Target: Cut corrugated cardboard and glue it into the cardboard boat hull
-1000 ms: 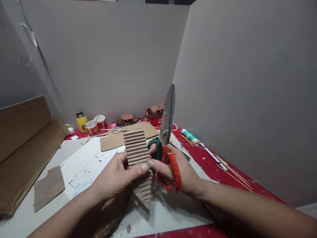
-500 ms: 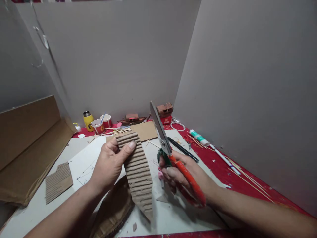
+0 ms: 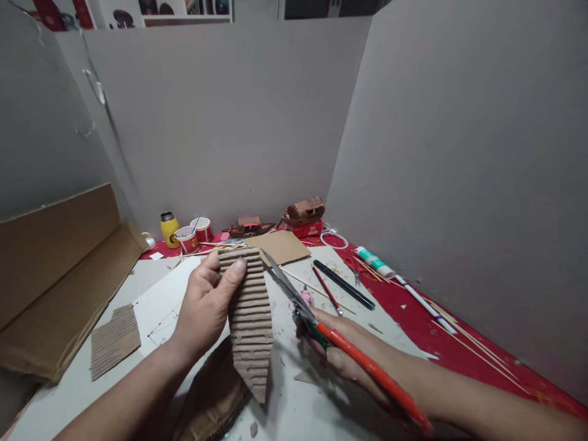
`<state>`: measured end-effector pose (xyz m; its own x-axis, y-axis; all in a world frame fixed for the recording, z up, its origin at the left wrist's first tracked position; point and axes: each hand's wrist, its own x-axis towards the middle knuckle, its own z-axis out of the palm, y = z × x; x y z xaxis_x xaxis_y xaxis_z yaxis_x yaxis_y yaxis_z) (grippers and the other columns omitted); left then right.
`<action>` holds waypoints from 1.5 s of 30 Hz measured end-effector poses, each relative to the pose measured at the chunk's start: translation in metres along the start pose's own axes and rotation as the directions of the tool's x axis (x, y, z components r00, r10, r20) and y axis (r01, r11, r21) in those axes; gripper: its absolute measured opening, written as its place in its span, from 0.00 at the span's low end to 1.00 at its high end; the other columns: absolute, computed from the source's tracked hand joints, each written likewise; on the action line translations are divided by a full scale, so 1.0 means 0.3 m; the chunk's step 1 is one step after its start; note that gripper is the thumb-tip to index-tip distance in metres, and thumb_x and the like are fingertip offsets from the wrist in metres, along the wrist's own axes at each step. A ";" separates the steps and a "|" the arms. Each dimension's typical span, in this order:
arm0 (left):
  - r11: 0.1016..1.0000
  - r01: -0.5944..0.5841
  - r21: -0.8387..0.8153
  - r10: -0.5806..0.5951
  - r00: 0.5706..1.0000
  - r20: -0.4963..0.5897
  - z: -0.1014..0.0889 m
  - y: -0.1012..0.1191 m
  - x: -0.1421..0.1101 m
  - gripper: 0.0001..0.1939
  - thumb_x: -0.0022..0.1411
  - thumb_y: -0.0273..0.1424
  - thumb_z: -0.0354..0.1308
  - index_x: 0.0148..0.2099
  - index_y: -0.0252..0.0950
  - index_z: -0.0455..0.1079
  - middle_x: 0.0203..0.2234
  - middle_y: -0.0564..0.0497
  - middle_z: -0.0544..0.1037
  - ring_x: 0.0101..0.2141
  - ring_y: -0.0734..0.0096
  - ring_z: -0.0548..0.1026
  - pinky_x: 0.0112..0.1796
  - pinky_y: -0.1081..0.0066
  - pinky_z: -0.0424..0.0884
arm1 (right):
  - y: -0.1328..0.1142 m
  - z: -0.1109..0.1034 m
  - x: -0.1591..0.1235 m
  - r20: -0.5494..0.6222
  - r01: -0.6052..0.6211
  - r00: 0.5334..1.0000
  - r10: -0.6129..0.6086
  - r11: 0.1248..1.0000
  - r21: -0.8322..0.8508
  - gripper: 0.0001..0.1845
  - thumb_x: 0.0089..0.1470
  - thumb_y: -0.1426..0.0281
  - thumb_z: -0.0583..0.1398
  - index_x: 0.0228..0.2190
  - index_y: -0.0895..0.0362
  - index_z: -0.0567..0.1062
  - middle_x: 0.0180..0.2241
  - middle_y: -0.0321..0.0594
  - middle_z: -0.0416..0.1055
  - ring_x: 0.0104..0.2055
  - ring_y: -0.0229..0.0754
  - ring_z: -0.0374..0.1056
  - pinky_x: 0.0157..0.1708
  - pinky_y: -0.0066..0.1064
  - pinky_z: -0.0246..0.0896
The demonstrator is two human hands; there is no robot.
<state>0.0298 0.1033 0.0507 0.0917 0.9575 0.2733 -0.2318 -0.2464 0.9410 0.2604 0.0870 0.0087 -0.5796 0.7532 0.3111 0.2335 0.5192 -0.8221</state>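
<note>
My left hand (image 3: 209,300) pinches the upper left of a corrugated cardboard strip (image 3: 252,312), thumb on its ridged face. The strip hangs upright and narrows to a point at the bottom. In my right hand (image 3: 349,355) is a pair of scissors (image 3: 294,294) with orange-red handles and something green near the pivot. Their blades point up and left, with the tips by the strip's upper right edge; whether they touch it I cannot tell. Below the strip a brown cardboard piece (image 3: 214,392) lies on the white board (image 3: 331,404), partly hidden by my left arm.
A ridged cardboard scrap (image 3: 114,343) and a large folded cardboard sheet (image 3: 64,294) are at left. Behind stand a yellow bottle (image 3: 169,231), paper cups (image 3: 186,240) and model boats (image 3: 303,211). A black pen (image 3: 344,285), a glue tube (image 3: 374,261) and thin sticks (image 3: 478,349) lie right.
The scissors have swung left and down, their tips coming to the strip's upper edge. My left hand still holds the strip, now turned slightly. The view has tilted up a little.
</note>
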 end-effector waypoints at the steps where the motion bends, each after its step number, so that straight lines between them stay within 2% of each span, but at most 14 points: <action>1: 1.000 -0.007 0.017 0.008 1.000 -0.003 0.005 0.000 -0.001 0.12 0.61 0.36 0.60 0.46 0.37 0.72 0.35 0.51 0.81 0.31 0.72 0.77 0.32 0.74 0.72 | 0.002 0.003 0.005 0.037 0.011 0.999 -0.011 1.000 -0.013 0.25 0.58 0.47 0.53 0.32 0.56 0.71 0.25 0.38 0.65 0.25 0.39 0.57 0.28 0.32 0.63; 3: 0.999 -0.035 0.035 0.035 0.999 -0.015 0.016 0.001 -0.004 0.12 0.62 0.36 0.60 0.46 0.37 0.72 0.36 0.51 0.81 0.32 0.73 0.77 0.33 0.75 0.72 | 0.001 0.007 0.014 0.094 0.019 0.996 -0.014 0.998 -0.053 0.24 0.59 0.48 0.52 0.34 0.56 0.70 0.25 0.38 0.64 0.26 0.39 0.57 0.29 0.32 0.63; 6: 0.997 -0.061 0.036 0.062 0.998 -0.029 0.031 0.003 -0.009 0.10 0.62 0.35 0.60 0.43 0.36 0.72 0.36 0.52 0.81 0.33 0.74 0.77 0.35 0.76 0.72 | -0.007 0.008 0.021 0.099 0.027 0.995 -0.019 0.997 -0.078 0.21 0.60 0.51 0.53 0.35 0.55 0.70 0.25 0.38 0.65 0.26 0.40 0.58 0.28 0.32 0.62; 10: 1.000 -0.031 0.000 0.031 0.999 -0.038 0.043 0.000 -0.016 0.09 0.63 0.35 0.59 0.43 0.36 0.72 0.34 0.52 0.81 0.32 0.73 0.77 0.33 0.76 0.71 | -0.010 0.013 0.022 0.105 0.037 0.994 -0.025 0.994 -0.106 0.18 0.60 0.53 0.53 0.36 0.55 0.70 0.27 0.39 0.66 0.27 0.40 0.59 0.30 0.32 0.62; 17: 1.000 -0.028 -0.012 0.028 0.998 -0.050 0.046 -0.010 -0.022 0.12 0.63 0.37 0.58 0.46 0.38 0.73 0.38 0.51 0.80 0.36 0.70 0.77 0.34 0.74 0.72 | 0.008 0.038 0.025 0.162 -0.023 0.987 0.022 1.000 0.000 0.25 0.59 0.45 0.46 0.31 0.55 0.62 0.25 0.34 0.57 0.25 0.37 0.50 0.24 0.30 0.54; 27: 0.999 -0.017 -0.031 0.016 1.000 -0.012 0.050 -0.028 -0.024 0.11 0.66 0.37 0.55 0.46 0.39 0.71 0.41 0.52 0.80 0.38 0.70 0.77 0.38 0.73 0.72 | 0.033 0.064 0.014 0.099 -0.080 0.992 0.076 0.996 0.040 0.27 0.57 0.43 0.47 0.26 0.54 0.60 0.22 0.33 0.57 0.23 0.36 0.50 0.22 0.30 0.49; 34: 1.000 -0.009 -0.026 0.009 0.999 -0.031 0.058 -0.025 -0.032 0.12 0.64 0.38 0.56 0.47 0.39 0.71 0.40 0.51 0.80 0.37 0.68 0.77 0.38 0.72 0.72 | 0.023 0.064 0.018 0.103 -0.088 0.991 0.088 0.996 -0.005 0.27 0.59 0.44 0.45 0.27 0.55 0.62 0.23 0.36 0.60 0.24 0.37 0.53 0.24 0.31 0.55; 38: 1.000 -0.017 -0.020 0.017 0.999 -0.032 0.058 -0.027 -0.036 0.12 0.65 0.37 0.55 0.48 0.39 0.71 0.41 0.50 0.80 0.38 0.68 0.77 0.39 0.72 0.72 | 0.020 0.064 0.020 0.108 -0.104 0.989 0.105 0.994 -0.011 0.29 0.59 0.43 0.44 0.27 0.55 0.62 0.23 0.36 0.60 0.24 0.37 0.53 0.24 0.30 0.54; 45: 0.999 0.012 -0.032 -0.013 1.000 -0.025 0.059 -0.023 -0.040 0.11 0.65 0.37 0.55 0.48 0.39 0.70 0.42 0.51 0.79 0.39 0.69 0.77 0.39 0.73 0.72 | 0.039 0.076 0.006 0.077 -0.097 0.992 0.096 0.995 0.016 0.24 0.60 0.48 0.47 0.26 0.55 0.61 0.21 0.33 0.57 0.22 0.35 0.51 0.20 0.27 0.52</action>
<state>0.0475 0.0908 0.0445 0.0704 0.9642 0.2558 -0.2614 -0.2297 0.9375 0.2443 0.0853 -0.0112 -0.6130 0.7661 0.1931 0.2763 0.4369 -0.8560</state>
